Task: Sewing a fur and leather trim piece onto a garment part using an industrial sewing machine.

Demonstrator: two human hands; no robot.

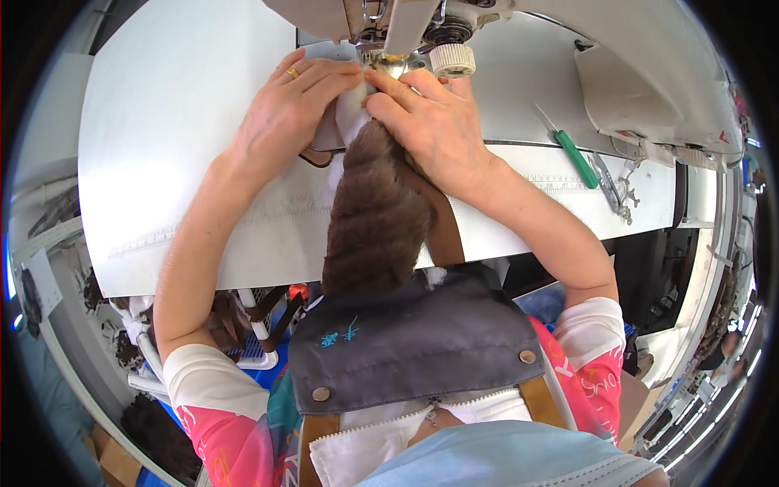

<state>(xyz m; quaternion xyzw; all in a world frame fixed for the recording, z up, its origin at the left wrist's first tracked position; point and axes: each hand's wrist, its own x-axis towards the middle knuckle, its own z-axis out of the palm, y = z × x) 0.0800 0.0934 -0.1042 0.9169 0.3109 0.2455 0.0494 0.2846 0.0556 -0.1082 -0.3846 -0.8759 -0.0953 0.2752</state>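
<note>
At the sewing machine's needle area (377, 63), my left hand (294, 114) has its fingers bent together on a white fleecy strip (352, 115), their tips just left of the presser foot. My right hand (430, 130) grips the same piece from the right, index finger and thumb close to the needle. Dark brown fur (375, 219) runs from under my fingers down over the table's front edge to the dark apron (414, 349). A brown leather-like band (442, 231) lies along the fur's right side. The piece's underside is hidden.
A green-handled awl (574, 158) and metal tools (610, 191) lie right of my right arm. The machine's body (649, 89) fills the upper right. The white table (146, 146) has printed rulers. Baskets with fur pieces (219, 325) sit below left; part of another person (718, 349) is at far right.
</note>
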